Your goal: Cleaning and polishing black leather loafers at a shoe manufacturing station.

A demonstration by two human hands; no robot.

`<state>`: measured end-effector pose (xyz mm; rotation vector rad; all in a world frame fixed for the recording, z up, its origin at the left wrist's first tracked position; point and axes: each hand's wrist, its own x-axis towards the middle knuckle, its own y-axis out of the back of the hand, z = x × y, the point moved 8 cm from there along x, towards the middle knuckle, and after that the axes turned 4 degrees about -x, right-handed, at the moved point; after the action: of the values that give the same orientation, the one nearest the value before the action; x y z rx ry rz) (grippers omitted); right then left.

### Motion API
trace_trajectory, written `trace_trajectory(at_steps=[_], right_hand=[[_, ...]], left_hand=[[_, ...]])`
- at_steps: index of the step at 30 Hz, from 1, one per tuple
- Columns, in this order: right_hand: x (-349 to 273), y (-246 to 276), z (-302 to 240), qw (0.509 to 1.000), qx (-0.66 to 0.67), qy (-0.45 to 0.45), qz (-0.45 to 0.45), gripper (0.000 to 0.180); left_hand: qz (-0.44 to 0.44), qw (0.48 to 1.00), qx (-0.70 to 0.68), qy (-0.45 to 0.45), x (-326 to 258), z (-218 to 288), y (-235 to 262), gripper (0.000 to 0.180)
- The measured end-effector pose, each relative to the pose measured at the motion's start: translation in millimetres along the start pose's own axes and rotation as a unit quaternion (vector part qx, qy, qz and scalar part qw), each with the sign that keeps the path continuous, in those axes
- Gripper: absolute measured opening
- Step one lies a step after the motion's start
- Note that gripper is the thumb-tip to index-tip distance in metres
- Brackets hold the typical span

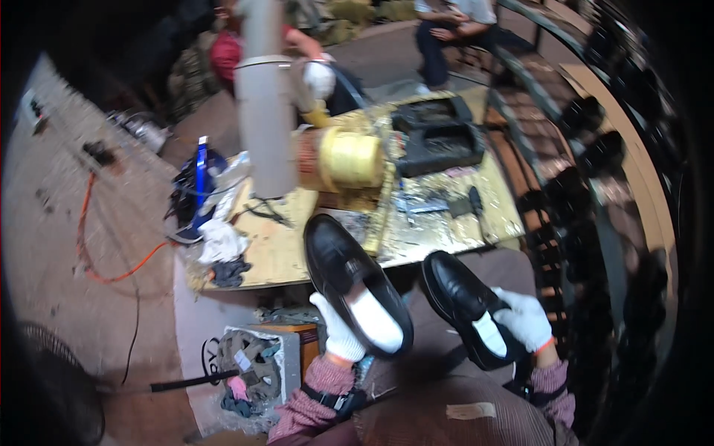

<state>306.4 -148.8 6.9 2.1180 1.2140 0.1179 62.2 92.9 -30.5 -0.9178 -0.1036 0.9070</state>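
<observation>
Black loafers point(333, 249) partly hide left fingers point(323, 305), right fingers point(510, 320).

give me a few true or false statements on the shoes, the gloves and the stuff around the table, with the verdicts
1. The left hand and right hand each hold a black shoe. True.
2. Both gloves are black. False: they are white.
3. The tray is on the left part of the table. False: it is on the right part, toward the far side.
4. An orange cord lies left of the table. True.
5. The scrap box is right of the right hand. False: it is left of the left hand.
6. Both shoes show white inside. True.
</observation>
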Motion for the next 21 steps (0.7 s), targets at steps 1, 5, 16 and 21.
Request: trace_trajectory(at_steps=[1,5,16,21], right_hand=[[-4,8,4,0.999,0.043,-0.006,0.002,0.052],[-20,43,-21,0.983,0.163,-0.057,0.056,0.048],[-2,-7,-122,0.986,0.094,0.14,0.02,0.059],[-2,-42,-161,0.97,0.038,0.238,-0.025,0.057]], left_hand=[[0.006,0.993,-0.055,0.105,-16,-25,9,0.117],[-0.041,0.952,-0.083,0.292,-36,-75,1,0.119],[-0.049,0.98,0.194,-0.013,-39,-9,-48,0.081],[-0.137,0.977,0.075,0.147,-57,-21,-46,0.123]])
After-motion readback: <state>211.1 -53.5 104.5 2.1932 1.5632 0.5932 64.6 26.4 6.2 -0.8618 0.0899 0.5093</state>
